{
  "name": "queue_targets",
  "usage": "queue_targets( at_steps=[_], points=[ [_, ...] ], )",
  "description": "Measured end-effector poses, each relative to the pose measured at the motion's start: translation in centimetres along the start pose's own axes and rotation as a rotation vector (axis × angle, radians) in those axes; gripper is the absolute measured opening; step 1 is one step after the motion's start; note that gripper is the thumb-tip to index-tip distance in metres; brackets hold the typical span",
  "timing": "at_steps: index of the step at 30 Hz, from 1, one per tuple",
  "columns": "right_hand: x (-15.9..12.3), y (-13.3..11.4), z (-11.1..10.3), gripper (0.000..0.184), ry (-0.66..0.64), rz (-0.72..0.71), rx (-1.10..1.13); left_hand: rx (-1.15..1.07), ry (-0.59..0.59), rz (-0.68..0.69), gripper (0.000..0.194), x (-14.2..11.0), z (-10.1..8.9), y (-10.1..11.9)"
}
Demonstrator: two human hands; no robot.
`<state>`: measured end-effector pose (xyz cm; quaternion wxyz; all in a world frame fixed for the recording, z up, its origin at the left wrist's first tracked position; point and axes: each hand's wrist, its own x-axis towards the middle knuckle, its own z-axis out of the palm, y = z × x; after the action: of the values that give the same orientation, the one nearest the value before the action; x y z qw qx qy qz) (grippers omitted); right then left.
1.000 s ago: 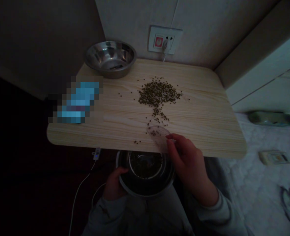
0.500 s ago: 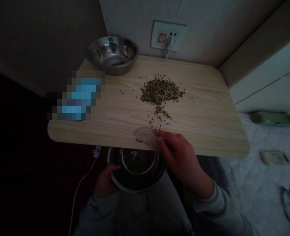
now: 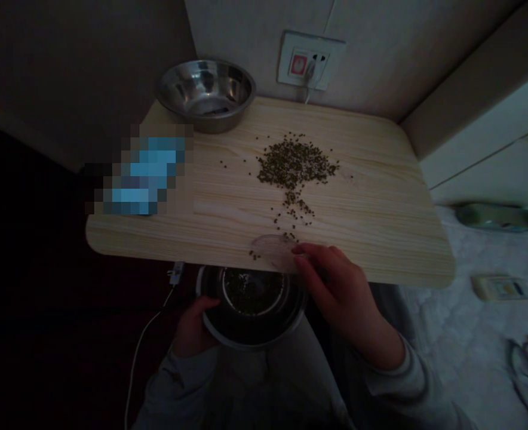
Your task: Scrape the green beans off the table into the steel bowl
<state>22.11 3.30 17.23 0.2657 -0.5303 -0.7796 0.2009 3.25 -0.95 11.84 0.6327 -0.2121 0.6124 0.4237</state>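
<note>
My left hand grips the left rim of a metal bowl below the table's front edge, thumb over the rim. Small greenish beans lie in its bottom. Between the thumb and fingers of my right hand is a thin clear plastic piece with a rounded edge, resting at the tabletop's front edge above the bowl. A few beans sit at its left edge and just beyond it. Farther back, a pile of small dark green beans spreads over the wooden table, thinning into a trail toward my right hand.
An empty-looking steel bowl stands at the table's back left. A pixelated blue-lit object lies at the left. Behind is a wall socket with a plug. A white cable hangs at left; a light quilted surface lies at right.
My right hand and the clear plastic piece have shifted slightly right along the table edge. My left hand keeps its hold on the bowl. The view has tilted a little.
</note>
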Motion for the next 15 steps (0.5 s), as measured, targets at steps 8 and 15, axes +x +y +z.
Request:
queue_targets(
  at_steps=[8,15],
  points=[
    [-1.6,0.6,-0.5,0.016,-0.029,0.017,-0.005,-0.014,-0.018,-0.084,0.032,-0.3,0.0,0.1],
    [-1.3,0.2,-0.4,0.015,-0.055,-0.054,-0.03,-0.052,-0.026,-0.073,0.03,0.0,0.2,0.0]
  ],
)
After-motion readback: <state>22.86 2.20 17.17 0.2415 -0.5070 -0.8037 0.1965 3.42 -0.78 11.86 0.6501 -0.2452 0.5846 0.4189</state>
